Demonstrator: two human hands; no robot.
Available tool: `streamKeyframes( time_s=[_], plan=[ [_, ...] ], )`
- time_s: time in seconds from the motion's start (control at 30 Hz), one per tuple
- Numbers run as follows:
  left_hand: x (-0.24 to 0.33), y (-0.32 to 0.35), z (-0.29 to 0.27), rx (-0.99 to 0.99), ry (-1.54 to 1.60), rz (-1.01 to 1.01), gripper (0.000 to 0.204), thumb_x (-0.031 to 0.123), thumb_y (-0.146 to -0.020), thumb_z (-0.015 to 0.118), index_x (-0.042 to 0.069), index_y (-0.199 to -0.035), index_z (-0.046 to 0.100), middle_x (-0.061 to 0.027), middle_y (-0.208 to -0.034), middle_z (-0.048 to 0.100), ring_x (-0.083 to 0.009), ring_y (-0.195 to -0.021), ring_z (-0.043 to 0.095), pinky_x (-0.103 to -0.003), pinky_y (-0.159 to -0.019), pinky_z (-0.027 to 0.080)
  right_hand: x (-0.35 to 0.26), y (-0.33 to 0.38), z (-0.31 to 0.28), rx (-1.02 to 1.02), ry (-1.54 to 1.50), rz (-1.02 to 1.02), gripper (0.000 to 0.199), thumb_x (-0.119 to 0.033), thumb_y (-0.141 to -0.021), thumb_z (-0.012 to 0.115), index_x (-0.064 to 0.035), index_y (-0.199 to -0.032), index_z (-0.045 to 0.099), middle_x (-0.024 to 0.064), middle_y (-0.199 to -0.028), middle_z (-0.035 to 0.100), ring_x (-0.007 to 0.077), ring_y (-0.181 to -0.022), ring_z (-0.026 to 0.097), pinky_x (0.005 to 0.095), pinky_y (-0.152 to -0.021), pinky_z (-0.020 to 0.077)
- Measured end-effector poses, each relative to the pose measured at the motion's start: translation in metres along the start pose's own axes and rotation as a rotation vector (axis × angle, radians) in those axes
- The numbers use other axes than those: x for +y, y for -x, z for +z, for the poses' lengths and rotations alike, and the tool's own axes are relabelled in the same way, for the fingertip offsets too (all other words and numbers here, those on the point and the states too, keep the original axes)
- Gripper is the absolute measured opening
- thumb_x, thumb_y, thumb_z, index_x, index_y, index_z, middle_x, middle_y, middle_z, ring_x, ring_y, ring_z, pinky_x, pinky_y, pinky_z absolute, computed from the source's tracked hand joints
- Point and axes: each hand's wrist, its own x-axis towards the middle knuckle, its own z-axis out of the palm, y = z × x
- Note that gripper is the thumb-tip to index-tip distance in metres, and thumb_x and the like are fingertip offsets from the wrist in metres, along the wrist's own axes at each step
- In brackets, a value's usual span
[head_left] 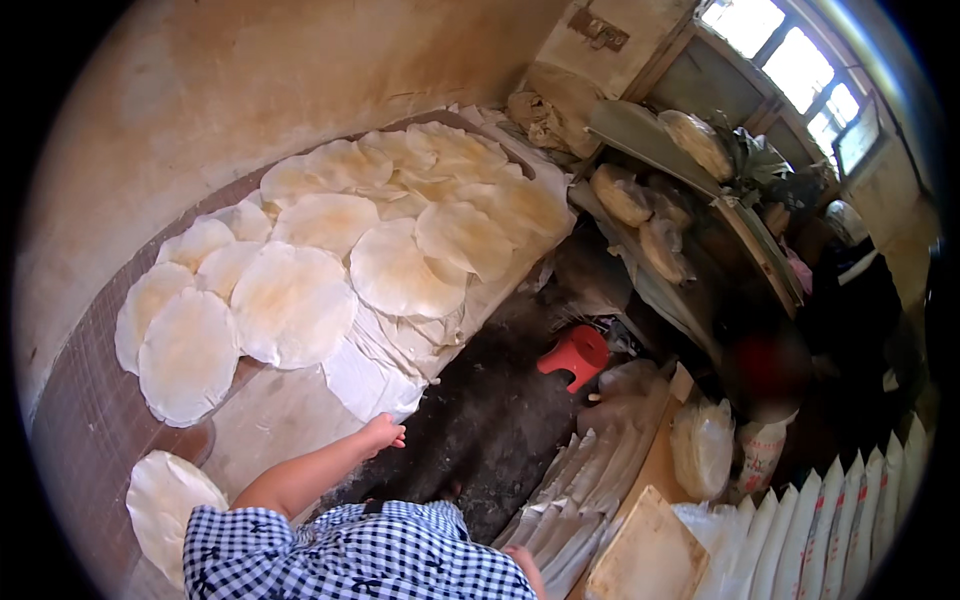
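Note:
My left hand (pixel 383 433) is held just off the near right edge of the bed-like platform, its fingers curled in and nothing visible in them. Beside it lies the corner of a white sheet (pixel 368 383). Large thin round flatbreads (pixel 293 303), pale with browned middles, spread and overlap across the platform. A single flatbread (pixel 170 505) sits apart at the lower left, next to my left sleeve. Of my right arm only a bit of skin shows past the checked sleeve at the lower edge; that hand is out of the picture.
On the dark floor stands a red plastic stool (pixel 574 357). Rows of white printed sacks (pixel 790 545) line the lower right, near a wooden board (pixel 648 553). Clear bags (pixel 702 448) and cluttered shelves (pixel 690 175) fill the right side. A dark blurred shape (pixel 850 320) is at far right.

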Motion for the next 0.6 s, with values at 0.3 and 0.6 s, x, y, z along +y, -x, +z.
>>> streamKeyframes(
  time_s=[0.3, 0.6],
  plan=[
    [0.044, -0.098, -0.037, 0.361, -0.026, -0.016, 0.038, 0.024, -0.077, 0.065, -0.006, -0.094, 0.049, -0.0134, -0.091, 0.058, -0.0149, -0.072, 0.053, -0.029, -0.063, 0.045, -0.376, -0.201, -0.194, 0.354, 0.335, -0.843, 0.023, -0.024, -0.081, 0.055, -0.0028, -0.075, 0.062, 0.0194, -0.077, 0.060, 0.0371, -0.074, 0.058, 0.0440, -0.063, 0.0467],
    [0.140, -0.251, -0.025, 0.883, 0.456, -0.045, 0.039, 0.011, -0.075, 0.065, -0.006, -0.103, 0.044, -0.0125, -0.097, 0.054, -0.0196, -0.092, 0.051, -0.032, -0.083, 0.041, -0.708, -0.270, -0.246, 0.454, 0.538, -1.516, 0.042, -0.015, -0.077, 0.058, -0.0034, -0.116, 0.048, 0.0149, -0.119, 0.049, 0.0349, -0.105, 0.048, 0.0430, -0.083, 0.0426]
  ],
)
